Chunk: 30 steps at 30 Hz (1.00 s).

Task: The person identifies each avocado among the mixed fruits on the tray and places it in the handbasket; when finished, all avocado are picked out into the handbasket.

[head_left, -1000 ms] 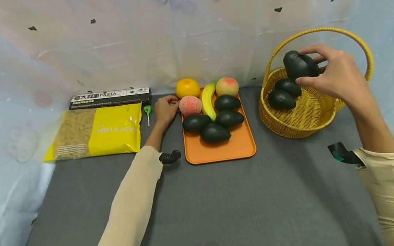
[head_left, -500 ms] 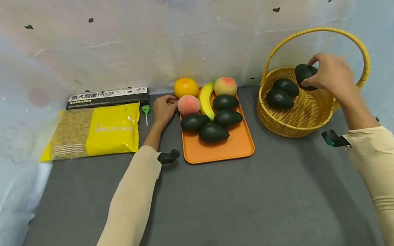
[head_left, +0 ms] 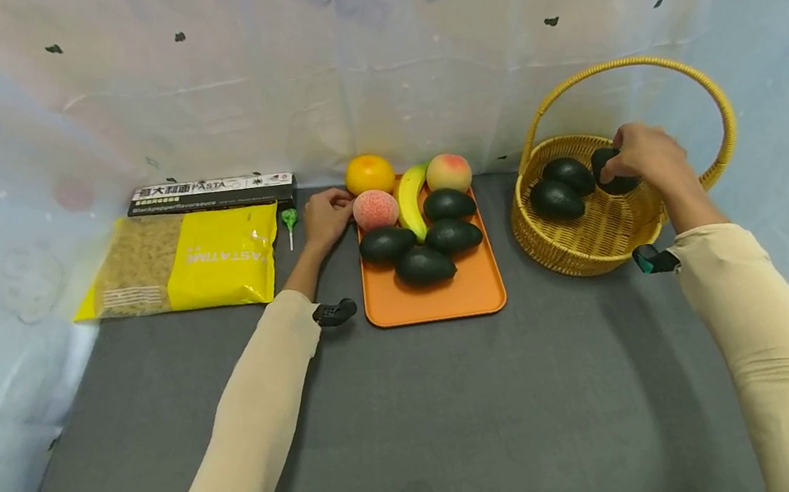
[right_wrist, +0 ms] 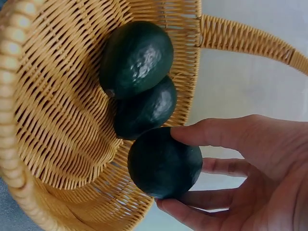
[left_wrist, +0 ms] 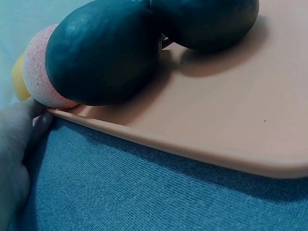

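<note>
Grey table [head_left: 462, 404], tray [head_left: 440, 302] on it
Left of the tray lie a lollipop [head_left: 289, 218], nearest, and a bag [head_left: 218, 258] and box [head_left: 214, 198], farther off; right of it stands a basket [head_left: 554, 251].

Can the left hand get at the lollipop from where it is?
Probably yes: the lollipop lies uncovered between the left hand and the pasta bag, and nothing appears to block the short way from the tray.
</note>
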Each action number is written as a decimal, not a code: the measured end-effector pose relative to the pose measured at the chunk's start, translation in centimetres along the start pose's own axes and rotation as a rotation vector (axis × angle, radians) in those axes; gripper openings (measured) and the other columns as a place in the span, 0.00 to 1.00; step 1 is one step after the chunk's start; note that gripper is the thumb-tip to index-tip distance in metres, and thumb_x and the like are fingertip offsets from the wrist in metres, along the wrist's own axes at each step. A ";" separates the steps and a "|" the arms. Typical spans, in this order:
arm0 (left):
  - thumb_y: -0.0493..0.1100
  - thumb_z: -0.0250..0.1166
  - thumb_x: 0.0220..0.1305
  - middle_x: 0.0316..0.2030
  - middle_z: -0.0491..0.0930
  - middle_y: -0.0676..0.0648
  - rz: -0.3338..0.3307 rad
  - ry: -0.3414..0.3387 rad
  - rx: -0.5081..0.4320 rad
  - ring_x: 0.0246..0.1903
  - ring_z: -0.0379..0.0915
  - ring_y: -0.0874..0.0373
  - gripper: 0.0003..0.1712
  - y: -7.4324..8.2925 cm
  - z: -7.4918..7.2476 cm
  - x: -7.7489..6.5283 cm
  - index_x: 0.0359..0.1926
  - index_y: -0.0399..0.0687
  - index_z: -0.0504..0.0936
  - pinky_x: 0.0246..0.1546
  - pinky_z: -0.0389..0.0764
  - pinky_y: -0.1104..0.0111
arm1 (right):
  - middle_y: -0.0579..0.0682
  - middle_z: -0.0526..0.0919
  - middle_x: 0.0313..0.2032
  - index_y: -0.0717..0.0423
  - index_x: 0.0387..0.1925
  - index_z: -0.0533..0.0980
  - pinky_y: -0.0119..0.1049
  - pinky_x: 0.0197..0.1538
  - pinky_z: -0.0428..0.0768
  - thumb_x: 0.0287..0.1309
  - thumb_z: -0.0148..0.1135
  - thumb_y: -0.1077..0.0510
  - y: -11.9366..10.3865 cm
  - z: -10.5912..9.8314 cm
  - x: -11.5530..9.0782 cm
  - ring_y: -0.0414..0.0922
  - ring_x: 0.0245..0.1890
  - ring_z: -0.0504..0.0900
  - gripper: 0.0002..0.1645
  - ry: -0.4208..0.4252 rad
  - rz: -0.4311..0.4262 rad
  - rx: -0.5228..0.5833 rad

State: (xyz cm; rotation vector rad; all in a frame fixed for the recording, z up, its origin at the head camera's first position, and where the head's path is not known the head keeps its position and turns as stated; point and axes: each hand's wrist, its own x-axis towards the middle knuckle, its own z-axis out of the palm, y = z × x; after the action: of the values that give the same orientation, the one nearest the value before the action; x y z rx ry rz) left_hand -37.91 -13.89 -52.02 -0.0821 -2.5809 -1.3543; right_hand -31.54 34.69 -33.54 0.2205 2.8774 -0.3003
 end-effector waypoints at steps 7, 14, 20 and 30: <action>0.47 0.70 0.67 0.42 0.91 0.37 -0.008 -0.018 0.009 0.42 0.88 0.46 0.16 -0.1 0.1 -0.3 0.47 0.39 0.90 0.50 0.82 0.59 | 0.66 0.78 0.40 0.69 0.45 0.73 0.55 0.38 0.78 0.50 0.72 0.54 0.7 0.7 1.0 0.63 0.39 0.76 0.27 -0.002 -0.023 -0.016; 0.46 0.70 0.67 0.41 0.91 0.37 0.006 -0.005 -0.002 0.41 0.87 0.46 0.15 0.1 0.2 -0.3 0.46 0.38 0.90 0.48 0.82 0.61 | 0.67 0.76 0.39 0.69 0.42 0.71 0.58 0.41 0.78 0.50 0.71 0.59 1.6 1.9 1.6 0.64 0.39 0.75 0.23 -0.001 -0.037 -0.001; 0.46 0.70 0.67 0.41 0.91 0.37 0.006 -0.020 0.002 0.41 0.87 0.45 0.15 0.0 0.2 -0.2 0.46 0.38 0.90 0.48 0.81 0.60 | 0.63 0.77 0.30 0.68 0.32 0.73 0.56 0.40 0.79 0.52 0.72 0.62 1.9 2.6 1.9 0.61 0.34 0.75 0.16 -0.020 -0.047 -0.044; 0.46 0.70 0.67 0.40 0.91 0.37 0.014 -0.005 0.002 0.40 0.87 0.46 0.15 -0.1 -0.1 0.1 0.46 0.38 0.90 0.47 0.81 0.61 | 0.71 0.79 0.41 0.72 0.41 0.75 0.63 0.48 0.80 0.57 0.71 0.61 0.9 1.4 1.9 0.70 0.45 0.78 0.19 -0.069 -0.056 -0.104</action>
State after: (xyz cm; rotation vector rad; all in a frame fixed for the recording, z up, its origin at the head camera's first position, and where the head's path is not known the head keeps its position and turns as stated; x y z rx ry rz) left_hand -37.97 -14.03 -51.99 -0.1032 -2.5808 -1.3476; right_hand -32.84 35.51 -35.53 0.1094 2.8243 -0.1643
